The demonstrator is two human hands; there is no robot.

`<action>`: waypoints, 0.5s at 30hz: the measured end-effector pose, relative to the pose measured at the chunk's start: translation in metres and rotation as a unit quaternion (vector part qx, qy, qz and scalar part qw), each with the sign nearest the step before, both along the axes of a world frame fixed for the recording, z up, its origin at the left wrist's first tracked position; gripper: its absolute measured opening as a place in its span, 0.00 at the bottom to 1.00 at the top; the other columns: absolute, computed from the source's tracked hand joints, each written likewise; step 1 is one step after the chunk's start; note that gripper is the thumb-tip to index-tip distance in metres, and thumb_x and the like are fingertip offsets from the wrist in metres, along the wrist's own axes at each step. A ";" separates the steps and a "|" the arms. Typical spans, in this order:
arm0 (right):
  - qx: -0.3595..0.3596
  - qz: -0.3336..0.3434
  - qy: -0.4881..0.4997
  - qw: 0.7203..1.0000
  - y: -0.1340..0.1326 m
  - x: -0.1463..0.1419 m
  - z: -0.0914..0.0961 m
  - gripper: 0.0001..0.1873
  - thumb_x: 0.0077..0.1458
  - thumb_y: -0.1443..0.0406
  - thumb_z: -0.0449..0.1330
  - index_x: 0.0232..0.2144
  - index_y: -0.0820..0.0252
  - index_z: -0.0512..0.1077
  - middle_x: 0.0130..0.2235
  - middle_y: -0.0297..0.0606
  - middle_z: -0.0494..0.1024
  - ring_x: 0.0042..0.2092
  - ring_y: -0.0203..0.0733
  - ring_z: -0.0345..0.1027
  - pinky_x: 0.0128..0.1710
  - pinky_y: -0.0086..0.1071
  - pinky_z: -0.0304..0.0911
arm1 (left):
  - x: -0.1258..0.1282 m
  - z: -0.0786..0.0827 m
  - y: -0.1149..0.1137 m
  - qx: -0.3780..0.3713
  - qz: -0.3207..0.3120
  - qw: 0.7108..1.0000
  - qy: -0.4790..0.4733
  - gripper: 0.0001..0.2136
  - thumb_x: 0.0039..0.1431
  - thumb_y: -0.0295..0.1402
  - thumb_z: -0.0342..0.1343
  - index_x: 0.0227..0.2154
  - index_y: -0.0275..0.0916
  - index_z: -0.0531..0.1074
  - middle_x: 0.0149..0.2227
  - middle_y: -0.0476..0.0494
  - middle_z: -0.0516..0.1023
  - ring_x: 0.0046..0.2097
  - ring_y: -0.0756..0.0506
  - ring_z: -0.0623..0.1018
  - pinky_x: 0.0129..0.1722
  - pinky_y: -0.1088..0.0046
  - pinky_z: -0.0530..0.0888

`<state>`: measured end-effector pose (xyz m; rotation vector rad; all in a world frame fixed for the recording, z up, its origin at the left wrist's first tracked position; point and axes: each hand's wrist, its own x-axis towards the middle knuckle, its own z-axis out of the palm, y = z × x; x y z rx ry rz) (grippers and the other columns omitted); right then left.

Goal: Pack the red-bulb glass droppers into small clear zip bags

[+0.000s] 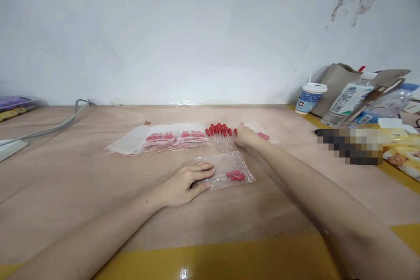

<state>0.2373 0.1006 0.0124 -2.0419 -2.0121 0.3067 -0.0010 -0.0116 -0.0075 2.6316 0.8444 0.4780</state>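
Note:
My left hand (187,183) lies on the table with its fingertips on the open end of a small clear plastic bag (226,174), which holds a couple of red-capped droppers. My right hand (244,135) reaches forward to a loose row of red-capped glass droppers (220,135); its fingers are curled at the row's right end, and I cannot make out whether they grip one. Left of the row lie filled bags of droppers (177,138) and a stack of empty clear bags (127,143). One more bag with a red-capped dropper (264,135) lies just beyond my right hand.
The tabletop is covered in brown paper (82,170) with a yellow front edge (229,258). At the back right stand a paper cup with a lid (307,97), plastic bottles (349,98), a brown bag (337,81) and yellow packets (402,151). A grey cable (59,127) runs along the left.

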 end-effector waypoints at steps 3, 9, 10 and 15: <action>0.041 0.000 0.050 0.998 -0.014 0.017 0.004 0.29 0.50 0.70 0.51 0.55 0.73 0.50 0.36 0.54 0.74 0.37 0.50 0.70 0.35 0.37 0.62 | 0.001 0.000 0.001 0.005 0.003 1.000 -0.006 0.18 0.62 0.37 0.47 0.55 0.43 0.62 0.57 0.43 0.62 0.58 0.44 0.63 0.57 0.59 0.60; 0.144 -0.015 0.421 0.896 -0.055 0.051 -0.010 0.26 0.48 0.66 0.51 0.50 0.58 0.48 0.28 0.29 0.66 0.19 0.33 0.62 0.17 0.28 0.61 | 0.002 -0.001 0.002 0.009 0.006 1.000 -0.022 0.19 0.61 0.37 0.48 0.54 0.42 0.63 0.57 0.43 0.64 0.57 0.43 0.65 0.57 0.60 0.62; 0.143 -0.027 0.470 0.871 -0.061 0.052 -0.015 0.25 0.47 0.65 0.53 0.47 0.57 0.49 0.28 0.27 0.65 0.19 0.32 0.62 0.16 0.28 0.61 | 0.002 -0.001 0.002 0.008 0.006 1.000 -0.022 0.19 0.61 0.37 0.48 0.54 0.42 0.63 0.57 0.44 0.64 0.57 0.43 0.65 0.57 0.59 0.62; 0.139 -0.057 0.581 0.800 -0.076 0.038 -0.031 0.22 0.42 0.68 0.57 0.38 0.53 0.50 0.26 0.23 0.64 0.21 0.33 0.67 0.21 0.30 0.67 | 0.002 0.000 0.001 0.003 0.006 1.000 -0.018 0.19 0.61 0.37 0.48 0.55 0.43 0.62 0.57 0.44 0.63 0.57 0.43 0.65 0.57 0.59 0.62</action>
